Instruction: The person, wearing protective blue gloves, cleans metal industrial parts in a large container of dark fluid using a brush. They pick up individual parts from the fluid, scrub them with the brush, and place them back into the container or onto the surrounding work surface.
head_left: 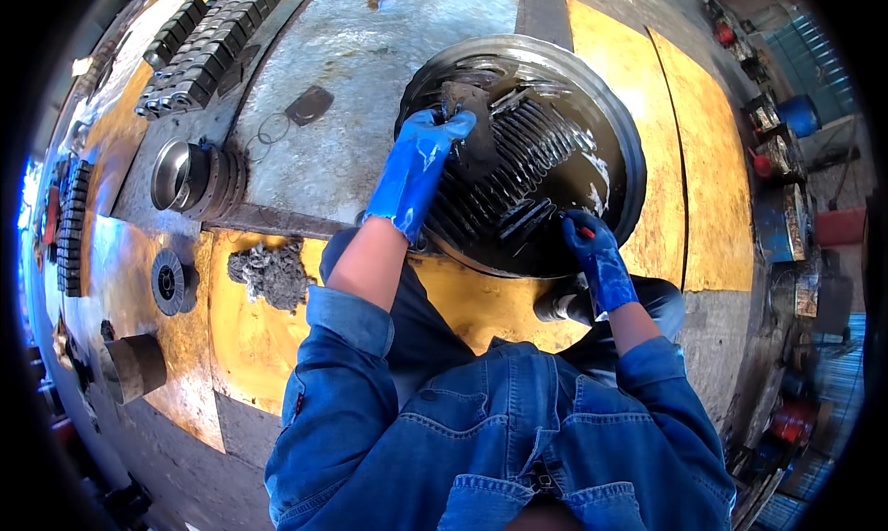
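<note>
My left hand (427, 161), in a blue rubber glove, is closed on the edge of a dark flat metal plate (476, 142). The plate is held tilted over a large round black basin (633, 152). Inside the basin, dark oily liquid surrounds a long row of thin, wet metal plates (541, 141). A few more of these lie loose near the basin's near side. My right hand (597, 258), gloved in the same blue, is closed at the near right rim on a small tool with a red handle (587, 232). The tool's working end cannot be made out.
Left of the basin are a square dark plate (310, 104), a stack of metal rings (222, 184) and rows of dark blocks (217, 55). Nearer lie a grey shredded clump (270, 272) and a spool (168, 281). Yellow sheets (712, 170) cover part of the floor.
</note>
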Demonstrator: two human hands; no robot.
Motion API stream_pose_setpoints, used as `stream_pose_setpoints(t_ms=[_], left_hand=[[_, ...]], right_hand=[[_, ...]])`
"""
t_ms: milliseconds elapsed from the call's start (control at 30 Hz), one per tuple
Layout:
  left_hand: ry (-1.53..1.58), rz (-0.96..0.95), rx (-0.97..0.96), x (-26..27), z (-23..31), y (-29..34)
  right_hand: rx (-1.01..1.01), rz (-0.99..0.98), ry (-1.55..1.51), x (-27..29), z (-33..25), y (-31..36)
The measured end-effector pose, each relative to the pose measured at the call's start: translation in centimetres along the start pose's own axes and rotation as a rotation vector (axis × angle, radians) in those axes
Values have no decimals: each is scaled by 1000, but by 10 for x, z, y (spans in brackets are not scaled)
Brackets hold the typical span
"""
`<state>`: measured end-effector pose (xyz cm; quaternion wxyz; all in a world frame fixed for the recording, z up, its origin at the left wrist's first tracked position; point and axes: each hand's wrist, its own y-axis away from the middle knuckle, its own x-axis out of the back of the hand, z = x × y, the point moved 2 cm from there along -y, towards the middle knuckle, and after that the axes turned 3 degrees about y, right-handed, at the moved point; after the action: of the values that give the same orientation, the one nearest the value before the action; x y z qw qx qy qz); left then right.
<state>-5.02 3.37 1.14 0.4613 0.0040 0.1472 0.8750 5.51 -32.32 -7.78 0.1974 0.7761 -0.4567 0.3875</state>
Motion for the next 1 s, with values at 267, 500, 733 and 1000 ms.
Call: stream_pose_setpoints(t_ms=[267,500,733,1000], left_hand=[[23,7,-183,-10,6,6],[-193,40,-548,-22,-27,-15],[-256,113,-339,-27,-50,-27],[-318,49,-309,-14,-30,-15]], right_hand=[[-37,-42,-50,-6,11,-10],[-17,-247,-338,-18,79,-13],[111,-345,31,-57,46,-62],[146,-377,-16,-90,29,-86]])
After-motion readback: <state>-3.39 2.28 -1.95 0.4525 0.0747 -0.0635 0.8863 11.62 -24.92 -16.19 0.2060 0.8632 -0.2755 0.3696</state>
